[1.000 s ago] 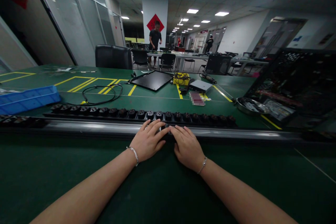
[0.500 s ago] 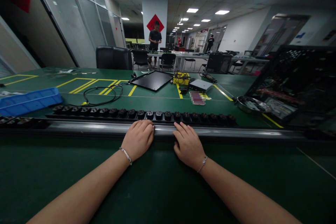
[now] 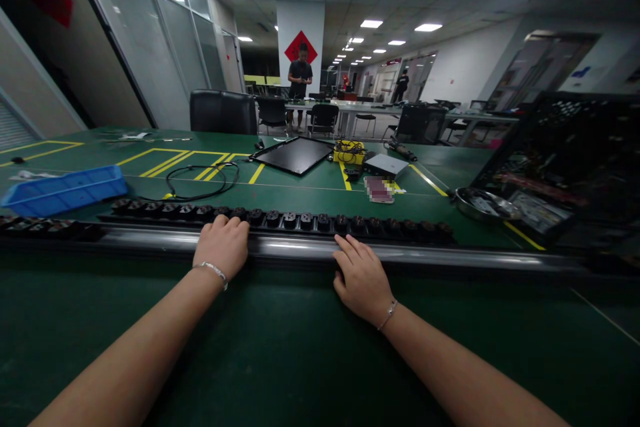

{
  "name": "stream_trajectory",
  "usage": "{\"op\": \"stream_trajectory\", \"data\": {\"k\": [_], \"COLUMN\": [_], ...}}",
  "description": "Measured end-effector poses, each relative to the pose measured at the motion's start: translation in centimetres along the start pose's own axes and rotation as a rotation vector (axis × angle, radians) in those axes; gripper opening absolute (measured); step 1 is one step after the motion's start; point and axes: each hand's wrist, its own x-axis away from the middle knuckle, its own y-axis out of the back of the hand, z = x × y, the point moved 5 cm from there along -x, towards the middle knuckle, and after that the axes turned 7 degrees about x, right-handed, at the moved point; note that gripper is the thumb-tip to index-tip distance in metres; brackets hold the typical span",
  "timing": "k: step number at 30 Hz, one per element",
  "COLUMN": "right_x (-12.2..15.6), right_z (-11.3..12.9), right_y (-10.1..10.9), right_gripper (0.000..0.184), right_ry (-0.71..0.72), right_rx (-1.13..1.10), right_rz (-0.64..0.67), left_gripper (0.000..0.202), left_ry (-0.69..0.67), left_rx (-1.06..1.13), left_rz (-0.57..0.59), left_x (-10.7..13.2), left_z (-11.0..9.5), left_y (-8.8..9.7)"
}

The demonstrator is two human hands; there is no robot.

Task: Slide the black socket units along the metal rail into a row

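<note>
A long, shiny black metal bar [image 3: 295,247] lies across the green table in front of me. Directly behind it runs a strip of several black socket-like modules [image 3: 306,221]. My left hand [image 3: 221,250] is curled over the bar left of centre, its fingertips hidden at the far side near the modules. On the bar right of centre rests my right hand [image 3: 364,278], its fingers stretched forward and the thumb apart at the near edge. More dark modules [image 3: 43,228] sit at the bar's left end.
A blue bin [image 3: 65,190] stands at the left, beside a looped black cable [image 3: 203,187]. Farther back lie a black flat panel [image 3: 295,155], a yellow box [image 3: 349,152] and a grey device [image 3: 385,165]. A metal bowl [image 3: 483,203] and dark open case [image 3: 565,153] are right.
My left hand has slid left along the bar, away from the right hand. The right hand stays on almost the same spot. The view has shifted slightly.
</note>
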Motion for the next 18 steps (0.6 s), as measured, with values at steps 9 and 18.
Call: {"op": "stream_trajectory", "data": {"k": [9, 18], "right_x": [0.0, 0.0], "right_z": [-0.1, -0.1], "right_y": [0.0, 0.1], "right_gripper": [0.026, 0.026], "right_ry": [-0.004, -0.005], "right_rx": [0.004, -0.003], "right_rz": [0.016, 0.008], "left_gripper": [0.029, 0.047], "left_ry": [0.193, 0.481], "left_rx": [0.019, 0.065], "left_rz": [0.189, 0.235], "left_x": [-0.3, -0.2], "left_z": [7.4, 18.4], "left_y": [0.2, -3.1]}}
